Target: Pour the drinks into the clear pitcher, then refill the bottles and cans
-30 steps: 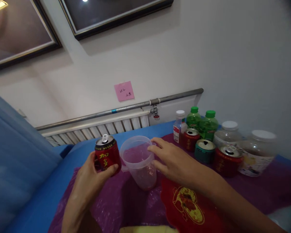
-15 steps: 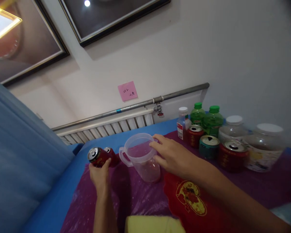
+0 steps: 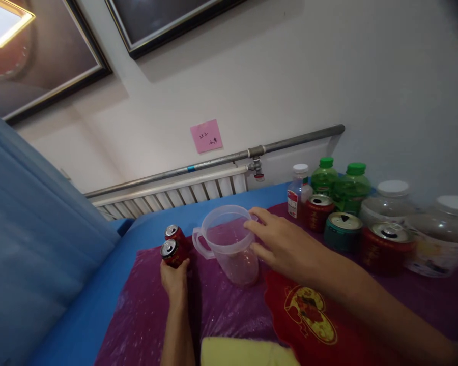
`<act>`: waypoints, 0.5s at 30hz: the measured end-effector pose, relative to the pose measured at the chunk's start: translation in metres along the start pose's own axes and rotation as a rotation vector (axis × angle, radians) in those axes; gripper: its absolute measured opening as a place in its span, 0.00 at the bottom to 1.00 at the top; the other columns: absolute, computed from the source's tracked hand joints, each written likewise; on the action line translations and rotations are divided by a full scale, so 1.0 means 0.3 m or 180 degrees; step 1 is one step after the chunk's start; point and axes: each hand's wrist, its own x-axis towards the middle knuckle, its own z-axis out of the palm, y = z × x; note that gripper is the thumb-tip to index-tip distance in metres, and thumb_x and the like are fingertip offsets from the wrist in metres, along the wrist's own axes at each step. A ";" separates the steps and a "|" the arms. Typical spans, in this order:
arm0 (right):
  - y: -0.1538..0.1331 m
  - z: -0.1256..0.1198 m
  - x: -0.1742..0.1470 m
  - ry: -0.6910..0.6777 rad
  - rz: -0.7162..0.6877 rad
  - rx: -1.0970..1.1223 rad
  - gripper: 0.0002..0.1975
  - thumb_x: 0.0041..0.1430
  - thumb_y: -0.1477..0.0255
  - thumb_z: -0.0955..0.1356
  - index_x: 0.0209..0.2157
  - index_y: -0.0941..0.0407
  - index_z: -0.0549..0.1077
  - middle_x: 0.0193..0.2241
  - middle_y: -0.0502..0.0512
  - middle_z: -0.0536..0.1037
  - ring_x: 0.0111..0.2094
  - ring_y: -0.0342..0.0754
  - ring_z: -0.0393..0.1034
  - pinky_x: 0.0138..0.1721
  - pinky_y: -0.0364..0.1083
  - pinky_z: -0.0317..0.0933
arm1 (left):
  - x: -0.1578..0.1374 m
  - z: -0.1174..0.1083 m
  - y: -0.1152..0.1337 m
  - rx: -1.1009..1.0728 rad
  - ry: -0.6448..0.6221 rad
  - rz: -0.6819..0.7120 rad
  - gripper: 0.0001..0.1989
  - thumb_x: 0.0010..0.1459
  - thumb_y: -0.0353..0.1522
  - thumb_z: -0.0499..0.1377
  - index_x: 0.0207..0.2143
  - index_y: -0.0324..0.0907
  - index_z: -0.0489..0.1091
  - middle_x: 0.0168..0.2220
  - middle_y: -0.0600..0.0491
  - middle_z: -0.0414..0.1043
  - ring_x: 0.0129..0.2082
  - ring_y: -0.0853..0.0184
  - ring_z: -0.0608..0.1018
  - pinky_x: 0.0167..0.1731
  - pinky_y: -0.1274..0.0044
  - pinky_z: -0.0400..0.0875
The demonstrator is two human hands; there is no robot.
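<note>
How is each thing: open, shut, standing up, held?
Jug: upright, lidless, right hand at rim
Held red can: in left hand, looks opened
Can behind it: upright, looks opened
Red cans by the bottles: upright, opened
Teal can: upright, opened
Green bottles: upright, capped
Small bottle: upright, capped
Jars: upright, lids on

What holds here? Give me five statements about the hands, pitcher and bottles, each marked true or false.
1. The left hand holds a red can. True.
2. That can's top faces down. False: it faces up.
3. The right hand is at the pitcher. True.
4. The pitcher's handle is on the right hand's side. False: the handle is on the left hand's side.
5. Two green-capped bottles stand right of the pitcher. True.
</note>
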 end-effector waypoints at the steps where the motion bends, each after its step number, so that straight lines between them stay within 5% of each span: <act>1: -0.001 -0.001 0.000 0.0001 0.0006 -0.0006 0.08 0.58 0.79 0.66 0.39 0.57 0.73 0.44 0.60 0.72 0.36 0.48 0.70 0.37 0.47 0.64 | 0.003 0.002 -0.004 0.0041 -0.0019 0.0019 0.18 0.61 0.39 0.59 0.51 0.40 0.67 0.47 0.47 0.71 0.43 0.62 0.76 0.42 0.65 0.74; 12: -0.003 -0.002 -0.002 -0.0078 0.0079 0.0086 0.08 0.58 0.78 0.65 0.40 0.57 0.73 0.47 0.61 0.71 0.40 0.51 0.71 0.42 0.49 0.64 | 0.060 0.030 -0.049 0.0280 0.0209 0.0329 0.19 0.61 0.40 0.59 0.50 0.39 0.68 0.47 0.47 0.72 0.42 0.62 0.76 0.43 0.65 0.74; 15: -0.020 -0.020 -0.018 -0.0138 0.0127 0.0080 0.14 0.56 0.81 0.65 0.44 0.56 0.72 0.48 0.60 0.71 0.45 0.51 0.70 0.46 0.49 0.64 | 0.068 0.029 -0.058 0.0136 0.0217 0.0502 0.23 0.53 0.40 0.65 0.49 0.41 0.67 0.43 0.48 0.74 0.42 0.59 0.78 0.42 0.63 0.74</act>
